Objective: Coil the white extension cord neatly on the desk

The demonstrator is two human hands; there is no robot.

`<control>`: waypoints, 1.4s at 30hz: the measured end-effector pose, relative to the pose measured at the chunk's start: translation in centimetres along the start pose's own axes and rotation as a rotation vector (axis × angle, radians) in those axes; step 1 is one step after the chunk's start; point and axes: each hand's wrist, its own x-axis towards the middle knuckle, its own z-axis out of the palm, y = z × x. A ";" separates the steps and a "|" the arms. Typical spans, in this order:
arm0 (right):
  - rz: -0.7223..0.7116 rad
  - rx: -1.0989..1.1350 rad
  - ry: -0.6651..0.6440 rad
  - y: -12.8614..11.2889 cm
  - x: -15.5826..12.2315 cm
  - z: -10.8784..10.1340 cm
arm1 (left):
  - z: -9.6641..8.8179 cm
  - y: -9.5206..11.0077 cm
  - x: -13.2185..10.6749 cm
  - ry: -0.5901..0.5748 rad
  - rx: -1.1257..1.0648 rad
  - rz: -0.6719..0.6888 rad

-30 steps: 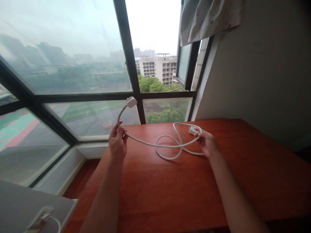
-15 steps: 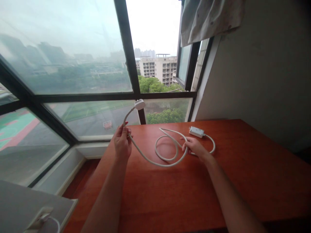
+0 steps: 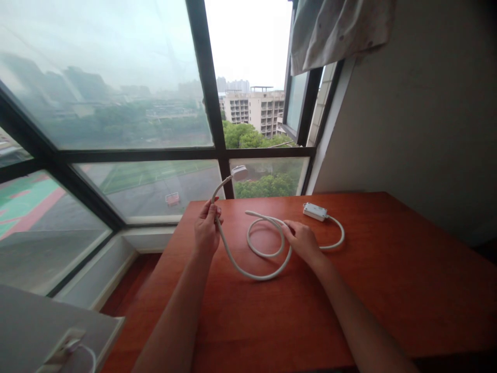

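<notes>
A white power cord [image 3: 254, 277] runs between my two hands in a sagging loop. My left hand [image 3: 207, 225] is closed around it just below its plug end [image 3: 239, 173], which sticks up and to the right above the table's far edge. My right hand [image 3: 302, 239] is closed on the cord beside a coil lying on the table; the back of the hand hides part of the cord. From there the cord bends right and back to a white rectangular block [image 3: 315, 211] resting on the tabletop.
The reddish-brown wooden table [image 3: 295, 321] reaches up to a dark-framed window [image 3: 155, 154]. A wall [image 3: 411, 114] stands on the right, with a cloth [image 3: 341, 33] hanging above. At lower left, a socket [image 3: 66, 348] with a plugged-in white cable is on a ledge.
My left hand has moved right and slightly down, and the plug end has tilted to the right. My right hand has shifted a little left, drawing the cord's loop lower and narrower.
</notes>
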 end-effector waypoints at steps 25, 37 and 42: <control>0.121 0.014 -0.037 -0.2 -0.1 0.4 | 0.2 -0.4 -0.3 -0.018 0.077 -0.069; 0.485 1.039 -0.010 -0.3 0.4 -1.0 | -0.3 -1.7 -0.8 -0.002 0.163 -0.141; 0.512 1.061 -0.064 -0.4 0.5 -1.7 | -1.1 0.1 0.2 0.032 0.144 -0.123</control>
